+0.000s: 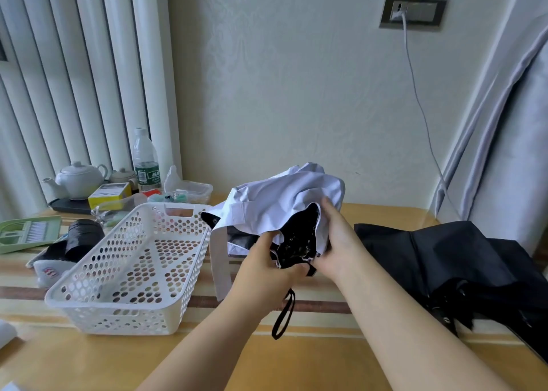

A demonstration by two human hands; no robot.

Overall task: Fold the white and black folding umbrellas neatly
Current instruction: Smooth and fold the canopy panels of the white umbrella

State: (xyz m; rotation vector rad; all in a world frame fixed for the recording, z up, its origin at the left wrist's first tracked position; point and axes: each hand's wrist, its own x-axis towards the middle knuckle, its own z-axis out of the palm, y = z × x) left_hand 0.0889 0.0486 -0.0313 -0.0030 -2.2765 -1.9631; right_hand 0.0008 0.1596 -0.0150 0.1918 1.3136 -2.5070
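Observation:
A white folding umbrella (pixel 284 198) with a black lining is held up over the middle of the table, its cloth loose and bunched. My left hand (pixel 264 275) grips its lower end from the left, and a black wrist loop (pixel 284 316) hangs below that hand. My right hand (pixel 335 239) clasps the gathered canopy from the right, fingers wrapped over the white cloth. A white closing strap (pixel 221 263) dangles down on the left. The black folding umbrella (pixel 462 260) lies loose and crumpled on the table at the right, untouched.
An empty white perforated basket (pixel 130 272) stands left of the hands. Behind it are a white teapot (pixel 78 178), a water bottle (pixel 145 159), a yellow box (pixel 109 193), a black roll (pixel 84 236) and a green tray (pixel 26 232). A power cable (pixel 421 109) hangs from the wall socket.

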